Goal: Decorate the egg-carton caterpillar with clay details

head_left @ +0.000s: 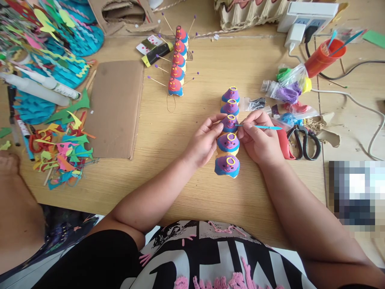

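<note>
A strip of egg-carton cups (227,147) stands on the table in front of me, coated in purple and blue clay. Each cup carries a yellow ring, and small faces show on the nearer ones. My left hand (206,140) pinches the middle cup from its left side. Between the thumb and fingers of my right hand (260,138) is a thin blue modelling tool (270,128). Its tip meets the right side of that same middle cup. Farther back stands a similar red and blue egg-carton strip (178,72), with purple-tipped sticks poking out on both sides.
At right lie black-handled scissors (303,142), bagged clay (288,91), a red cup (325,58) with tools and a white power strip (308,16) with cables. Cardboard (116,108), paper scraps (64,154) and glue bottles (45,86) are at left. Another person's arm (18,216) rests there.
</note>
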Demonstrator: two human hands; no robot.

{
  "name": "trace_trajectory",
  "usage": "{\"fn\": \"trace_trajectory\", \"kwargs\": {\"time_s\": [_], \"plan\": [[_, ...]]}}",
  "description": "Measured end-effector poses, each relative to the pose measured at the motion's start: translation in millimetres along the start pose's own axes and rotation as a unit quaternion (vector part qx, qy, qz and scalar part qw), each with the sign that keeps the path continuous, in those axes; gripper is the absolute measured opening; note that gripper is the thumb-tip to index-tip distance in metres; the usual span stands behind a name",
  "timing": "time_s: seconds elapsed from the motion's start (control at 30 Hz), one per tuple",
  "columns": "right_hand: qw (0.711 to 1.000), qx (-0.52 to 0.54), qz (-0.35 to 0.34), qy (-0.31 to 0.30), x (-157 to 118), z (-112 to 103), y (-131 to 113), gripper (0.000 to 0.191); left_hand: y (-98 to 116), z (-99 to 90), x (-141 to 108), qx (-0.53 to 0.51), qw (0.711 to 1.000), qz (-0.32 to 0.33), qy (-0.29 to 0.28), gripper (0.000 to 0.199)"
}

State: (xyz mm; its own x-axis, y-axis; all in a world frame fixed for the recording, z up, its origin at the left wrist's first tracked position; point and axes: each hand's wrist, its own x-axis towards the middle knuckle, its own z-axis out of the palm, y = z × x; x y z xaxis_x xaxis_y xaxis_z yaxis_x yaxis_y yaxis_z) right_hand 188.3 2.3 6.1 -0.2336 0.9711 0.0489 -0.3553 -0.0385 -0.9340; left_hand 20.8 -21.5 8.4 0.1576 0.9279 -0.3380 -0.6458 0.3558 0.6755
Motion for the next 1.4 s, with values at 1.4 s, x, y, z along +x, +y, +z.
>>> {"fn": "trace_trajectory", "kwargs": {"time_s": [1.4], "plan": [[0.999,0.000,0.010,0.032,3.0,-4.1,3.3,0.037,1.1,0.7,-0.3,0.005,1.000,0.006,0.005,0.013]]}}
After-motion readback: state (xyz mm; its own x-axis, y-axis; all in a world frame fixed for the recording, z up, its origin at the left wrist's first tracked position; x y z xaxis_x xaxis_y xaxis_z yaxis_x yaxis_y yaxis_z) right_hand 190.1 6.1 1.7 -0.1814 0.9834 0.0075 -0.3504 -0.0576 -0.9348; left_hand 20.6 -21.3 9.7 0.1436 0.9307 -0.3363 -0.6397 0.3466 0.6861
